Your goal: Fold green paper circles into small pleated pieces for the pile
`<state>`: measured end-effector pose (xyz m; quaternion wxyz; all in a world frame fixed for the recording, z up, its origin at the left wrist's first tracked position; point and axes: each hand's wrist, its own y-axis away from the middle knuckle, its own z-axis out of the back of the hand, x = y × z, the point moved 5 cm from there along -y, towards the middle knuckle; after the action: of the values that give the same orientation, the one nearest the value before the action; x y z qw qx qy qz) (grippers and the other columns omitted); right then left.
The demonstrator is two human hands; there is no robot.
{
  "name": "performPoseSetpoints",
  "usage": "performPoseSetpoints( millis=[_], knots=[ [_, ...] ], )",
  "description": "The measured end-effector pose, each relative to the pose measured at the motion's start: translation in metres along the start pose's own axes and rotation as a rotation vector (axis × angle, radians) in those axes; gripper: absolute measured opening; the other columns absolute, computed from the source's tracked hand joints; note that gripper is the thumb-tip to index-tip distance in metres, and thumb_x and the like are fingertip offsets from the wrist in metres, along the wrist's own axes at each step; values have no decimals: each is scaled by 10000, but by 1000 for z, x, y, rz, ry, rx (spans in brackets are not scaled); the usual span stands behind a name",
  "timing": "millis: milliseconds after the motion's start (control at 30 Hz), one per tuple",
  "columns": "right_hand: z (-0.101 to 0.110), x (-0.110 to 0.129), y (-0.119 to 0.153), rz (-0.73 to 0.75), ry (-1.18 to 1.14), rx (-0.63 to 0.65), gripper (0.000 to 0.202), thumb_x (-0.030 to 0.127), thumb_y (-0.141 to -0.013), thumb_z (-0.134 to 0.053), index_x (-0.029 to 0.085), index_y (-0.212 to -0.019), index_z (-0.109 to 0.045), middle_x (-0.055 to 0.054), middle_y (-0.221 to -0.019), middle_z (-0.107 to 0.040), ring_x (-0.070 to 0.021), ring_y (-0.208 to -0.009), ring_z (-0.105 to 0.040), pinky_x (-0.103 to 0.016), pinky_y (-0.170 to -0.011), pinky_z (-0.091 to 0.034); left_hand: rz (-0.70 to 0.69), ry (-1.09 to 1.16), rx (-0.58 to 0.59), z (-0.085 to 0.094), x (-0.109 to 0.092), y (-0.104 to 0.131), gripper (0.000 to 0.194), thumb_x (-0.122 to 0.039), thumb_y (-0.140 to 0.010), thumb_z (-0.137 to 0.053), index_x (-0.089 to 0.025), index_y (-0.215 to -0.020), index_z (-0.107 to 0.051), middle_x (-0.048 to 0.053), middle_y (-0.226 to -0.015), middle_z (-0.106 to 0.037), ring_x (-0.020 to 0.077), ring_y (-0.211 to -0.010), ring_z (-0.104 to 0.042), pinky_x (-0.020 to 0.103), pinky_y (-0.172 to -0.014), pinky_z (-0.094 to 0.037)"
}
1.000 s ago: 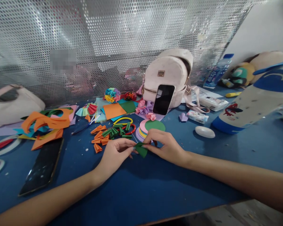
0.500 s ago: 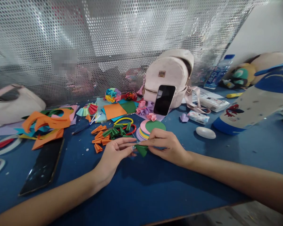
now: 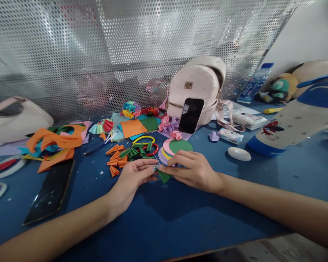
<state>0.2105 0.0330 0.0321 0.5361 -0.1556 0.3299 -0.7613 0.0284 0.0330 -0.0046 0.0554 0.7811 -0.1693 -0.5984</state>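
Note:
A small piece of green paper (image 3: 164, 177) is held between both hands above the blue table. My left hand (image 3: 133, 178) pinches its left edge with thumb and fingers. From the right, my right hand (image 3: 192, 170) grips the paper's upper right part, its index finger lying across the top. A thin needle-like line stands up near the left fingertips. Folded green pieces (image 3: 133, 152) and orange pieces (image 3: 116, 159) lie just beyond the left hand. Paper circles (image 3: 180, 146) in green, pink, yellow and purple lie stacked behind the right hand.
A white backpack (image 3: 192, 85) stands at the back with a phone (image 3: 191, 115) leaning on it. Another phone (image 3: 50, 193) and orange paper strips (image 3: 54, 140) lie left. A large bottle (image 3: 295, 120) and a white oval object (image 3: 239, 154) are right.
The right index finger has moved left along the top of the green paper, toward the left fingertips. The paper's visible shape has changed slightly. The left hand is almost unmoved.

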Motion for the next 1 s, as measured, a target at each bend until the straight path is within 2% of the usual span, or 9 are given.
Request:
performPoseSetpoints(
  millis=[200, 400, 600, 733, 800, 867, 1000],
  knots=[
    [1, 0, -3, 35, 36, 32, 261, 203, -1031, -507, 220, -1238, -665, -42, -932, -700, -153, -778, -601, -267, -644, -463, 47, 54, -27, 2, 1, -2, 320, -207, -672, -894, -134, -968, -795, 60, -830, -784, 149, -708, -721, 249, -697, -614],
    [-5, -9, 1, 30, -121, 74, 337, 186, -1047, -409, 230, -1290, -638, -64, -1023, -711, -172, -857, -630, -293, -695, -497, 66, 49, -16, 2, -1, -3, 346, -178, -671, -891, -126, -997, -784, 51, -779, -775, 153, -696, -722, 244, -663, -613],
    [-6, -8, -1, 87, -155, 81, 335, 185, -986, -511, 188, -1302, -623, -70, -1034, -723, -190, -847, -632, -314, -691, -507, 94, 52, 0, 5, 1, -4, 338, -173, -713, -867, -135, -1036, -773, 48, -790, -780, 148, -707, -734, 235, -659, -624],
    [-4, -5, 0, 92, -180, 55, 289, 217, -1002, -533, 147, -1254, -655, -85, -1005, -729, -199, -834, -636, -324, -679, -513, 96, 20, 29, 4, 1, -2, 324, -198, -722, -868, -144, -1026, -772, 46, -816, -787, 140, -711, -740, 218, -657, -623],
    [-4, -6, 1, 11, -262, 21, 251, 204, -1015, -519, 156, -1192, -691, -84, -979, -729, -187, -838, -649, -309, -694, -520, 64, -24, 40, 2, -1, 0, 300, -214, -730, -864, -143, -1008, -774, 58, -863, -793, 153, -762, -750, 212, -665, -621],
    [-6, -11, 2, -134, -400, -2, 223, 214, -1021, -528, 167, -1115, -725, -78, -946, -723, -169, -839, -665, -282, -716, -527, 11, -76, 55, -1, -3, 0, 265, -225, -748, -847, -141, -989, -774, 77, -923, -797, 184, -830, -764, 224, -678, -625],
    [-15, -22, 5, -425, -645, 23, 273, 319, -1013, -572, 162, -871, -744, -56, -834, -691, -140, -741, -640, -241, -672, -501, -153, -218, 110, -3, -4, -1, 178, -222, -787, -792, -142, -944, -768, 89, -912, -796, 236, -868, -773, 248, -633, -621]
  ],
)
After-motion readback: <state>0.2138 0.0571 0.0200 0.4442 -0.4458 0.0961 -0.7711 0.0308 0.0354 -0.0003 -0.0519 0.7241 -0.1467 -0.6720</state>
